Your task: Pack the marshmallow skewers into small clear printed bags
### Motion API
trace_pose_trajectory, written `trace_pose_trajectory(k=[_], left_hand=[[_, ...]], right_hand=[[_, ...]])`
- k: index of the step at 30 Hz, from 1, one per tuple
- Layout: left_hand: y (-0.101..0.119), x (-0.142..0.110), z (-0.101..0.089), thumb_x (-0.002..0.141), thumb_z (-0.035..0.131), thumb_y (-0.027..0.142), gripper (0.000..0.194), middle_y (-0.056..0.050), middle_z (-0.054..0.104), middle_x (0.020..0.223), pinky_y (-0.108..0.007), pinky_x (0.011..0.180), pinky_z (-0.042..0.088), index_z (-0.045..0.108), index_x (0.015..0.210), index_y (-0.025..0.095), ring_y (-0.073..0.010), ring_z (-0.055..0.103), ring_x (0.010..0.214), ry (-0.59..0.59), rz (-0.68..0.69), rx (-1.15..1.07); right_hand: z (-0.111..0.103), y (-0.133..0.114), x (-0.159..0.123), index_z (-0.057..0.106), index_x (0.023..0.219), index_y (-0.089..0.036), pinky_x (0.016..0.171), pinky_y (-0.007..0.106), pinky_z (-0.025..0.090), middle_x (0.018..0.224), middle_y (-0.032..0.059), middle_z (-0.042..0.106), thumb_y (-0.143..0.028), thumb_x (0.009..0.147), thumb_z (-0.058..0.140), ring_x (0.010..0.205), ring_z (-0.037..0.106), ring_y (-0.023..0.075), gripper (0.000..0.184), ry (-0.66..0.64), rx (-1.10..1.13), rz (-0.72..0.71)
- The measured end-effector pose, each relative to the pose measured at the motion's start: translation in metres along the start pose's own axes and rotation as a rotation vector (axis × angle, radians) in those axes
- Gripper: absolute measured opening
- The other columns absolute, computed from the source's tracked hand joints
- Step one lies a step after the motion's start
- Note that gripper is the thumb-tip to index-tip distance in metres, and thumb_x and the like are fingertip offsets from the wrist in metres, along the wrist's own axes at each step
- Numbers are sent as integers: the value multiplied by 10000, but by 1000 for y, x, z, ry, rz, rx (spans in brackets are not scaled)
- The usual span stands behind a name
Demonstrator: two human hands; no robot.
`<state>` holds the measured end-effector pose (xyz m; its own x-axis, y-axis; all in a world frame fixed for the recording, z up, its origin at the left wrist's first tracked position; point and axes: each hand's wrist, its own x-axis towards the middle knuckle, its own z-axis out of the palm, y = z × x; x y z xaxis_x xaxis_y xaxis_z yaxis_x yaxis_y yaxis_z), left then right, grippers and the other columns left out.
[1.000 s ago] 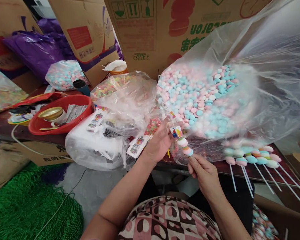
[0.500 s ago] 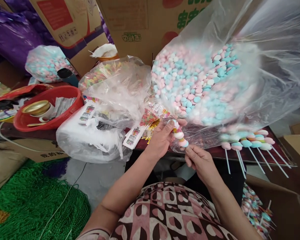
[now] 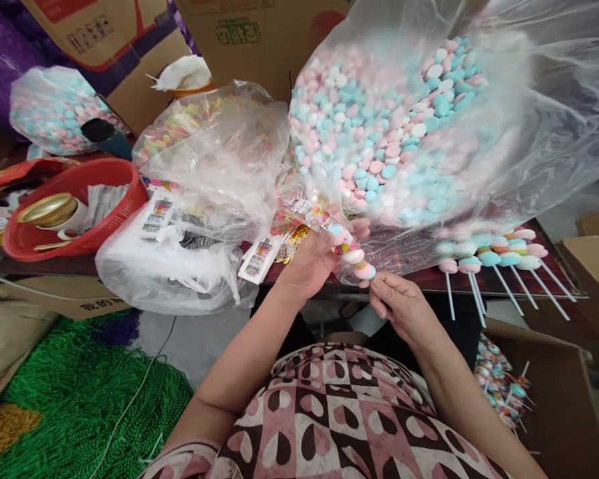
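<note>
My left hand (image 3: 307, 266) is closed round the upper part of a candy skewer (image 3: 352, 251) of pink, white and blue pieces, held at the table's front edge. Just below the lowest candy, my right hand (image 3: 402, 306) pinches the skewer's stick. Behind both hands leans a big clear plastic bag (image 3: 409, 126) full of pink, blue and white candies. Several finished skewers (image 3: 494, 256) lie in a row on the dark table to the right, with their white sticks past the edge.
A red basket (image 3: 74, 206) with a gold tin stands at left, beside crumpled clear bags (image 3: 204, 219) and printed label cards (image 3: 257, 256). Cardboard boxes (image 3: 259, 40) stand behind. Green netting (image 3: 74, 399) covers the floor at left. A box with wrapped skewers (image 3: 504, 389) sits at lower right.
The view has tilted down, so everything sits higher in the picture. My hands stay on the skewer, and the printed card that was at its top is no longer seen there.
</note>
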<state>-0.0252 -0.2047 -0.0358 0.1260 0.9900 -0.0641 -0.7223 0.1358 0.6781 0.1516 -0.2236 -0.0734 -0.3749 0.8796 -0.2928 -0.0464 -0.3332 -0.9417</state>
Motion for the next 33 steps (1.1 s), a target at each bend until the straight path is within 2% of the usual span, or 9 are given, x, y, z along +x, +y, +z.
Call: trace_pose_trajectory(k=[4,8,11,15,18,21,25,28,33], left_hand=[[1,5,1,796,744,428,266,-51,750,909,-385,874,549,688,943,213,-259,707,1050,30,70,-33],[-8,6,4,865,674,421,261,-50,736,818,-343,825,556,685,816,164,-230,729,930,144,26,-20],[-13,5,5,875,646,489,359,-67,733,804,-335,807,557,687,769,148,-225,725,900,215,-12,-10],[-14,4,2,842,655,557,399,-72,743,831,-328,786,555,699,781,165,-231,718,912,164,12,47],[-12,3,1,809,675,591,420,-70,736,813,-343,799,557,693,771,172,-259,712,980,97,-9,105],[-12,2,4,767,706,614,435,-46,715,760,-361,818,559,672,737,182,-270,708,1001,76,-42,121],[-18,-1,6,739,743,595,428,-51,722,799,-340,811,550,681,780,173,-259,703,995,30,-34,116],[-18,-3,4,754,761,530,377,-74,742,900,-314,784,538,687,830,168,-252,697,1008,33,-58,119],[-2,-2,1,724,812,456,470,-71,722,1143,-365,897,523,665,1115,240,-267,672,1118,-43,35,-13]], right_hand=[[1,3,1,696,929,-168,441,240,183,457,-56,461,-579,812,657,427,308,87,429,1,-49,-3],[3,6,-2,699,969,-189,567,269,386,602,-16,592,-450,844,658,556,497,129,292,289,-358,-268],[5,6,-5,707,902,-207,621,286,428,644,2,624,-411,871,628,606,542,147,220,435,-517,-375],[5,1,-8,685,842,-204,433,242,267,509,-40,511,-489,853,644,435,359,94,287,248,-263,-139],[2,-3,-8,658,827,-182,404,229,139,429,-76,408,-522,807,687,379,229,60,341,77,21,63],[-1,-4,-7,626,797,-181,399,224,101,396,-101,355,-508,780,711,345,170,39,338,-29,174,146],[3,-3,-7,605,796,-182,398,226,105,409,-100,372,-476,794,707,342,179,35,312,-62,234,164],[7,-2,-9,604,794,-185,413,227,116,433,-79,415,-487,804,712,380,237,48,321,19,190,92],[6,-2,-10,647,764,-179,428,223,119,465,-66,425,-474,706,808,424,289,54,341,76,142,14]])
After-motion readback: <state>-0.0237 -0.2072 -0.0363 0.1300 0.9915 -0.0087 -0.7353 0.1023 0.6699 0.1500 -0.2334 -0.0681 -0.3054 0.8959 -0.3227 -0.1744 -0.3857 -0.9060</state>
